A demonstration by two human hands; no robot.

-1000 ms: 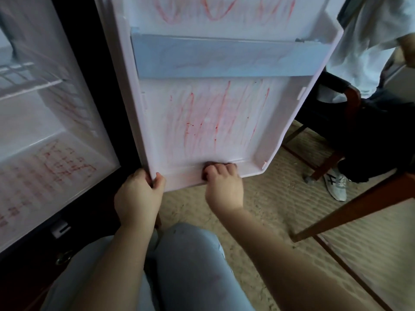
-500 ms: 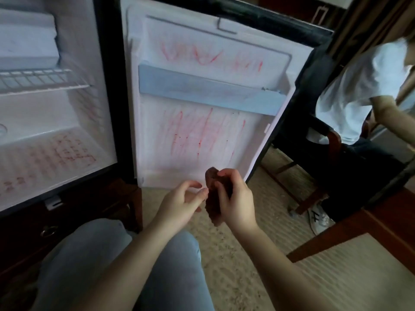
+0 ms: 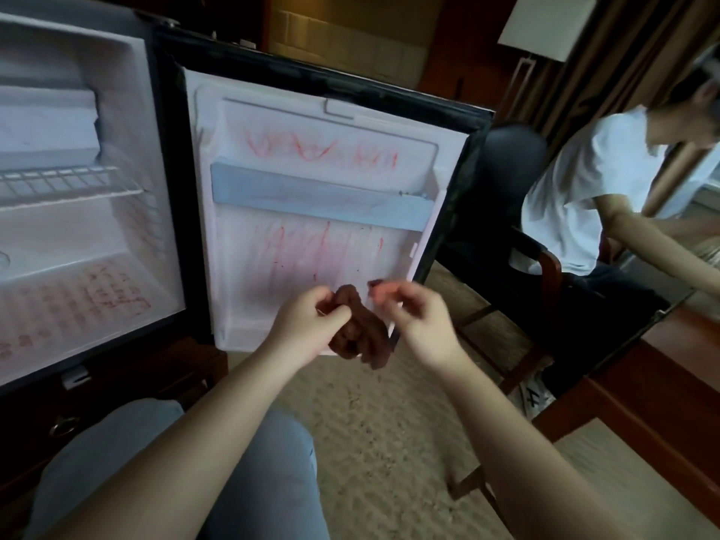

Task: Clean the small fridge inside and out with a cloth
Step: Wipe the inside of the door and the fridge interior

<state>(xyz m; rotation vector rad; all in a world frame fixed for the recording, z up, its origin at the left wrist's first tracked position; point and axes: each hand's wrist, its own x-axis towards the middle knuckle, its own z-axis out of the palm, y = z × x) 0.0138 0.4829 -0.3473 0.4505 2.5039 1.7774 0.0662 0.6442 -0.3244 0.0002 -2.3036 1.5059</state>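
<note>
Before the lower edge of the fridge door (image 3: 241, 267), the left hand (image 3: 307, 325) grips the bunched brown cloth (image 3: 360, 337), which hangs lengthwise downward, while the right hand (image 3: 422, 325) pinches its upper corner (blurred) with curled fingers (image 3: 393, 293), the red scribbles (image 3: 311, 247) just above.

Small fridge (image 3: 167, 157): black casing, white interior, standing open at far left, red scribbles showing on its floor.
Door (image 3: 323, 247): hanging wide open, red streaks running above and below a pale blue rail.
Cloth (image 3: 360, 333): dark brown, crumpled, dangling before the door's lower edge, left hand (image 3: 307, 325) gripping it, right hand (image 3: 420, 321) pinching a corner.
</note>
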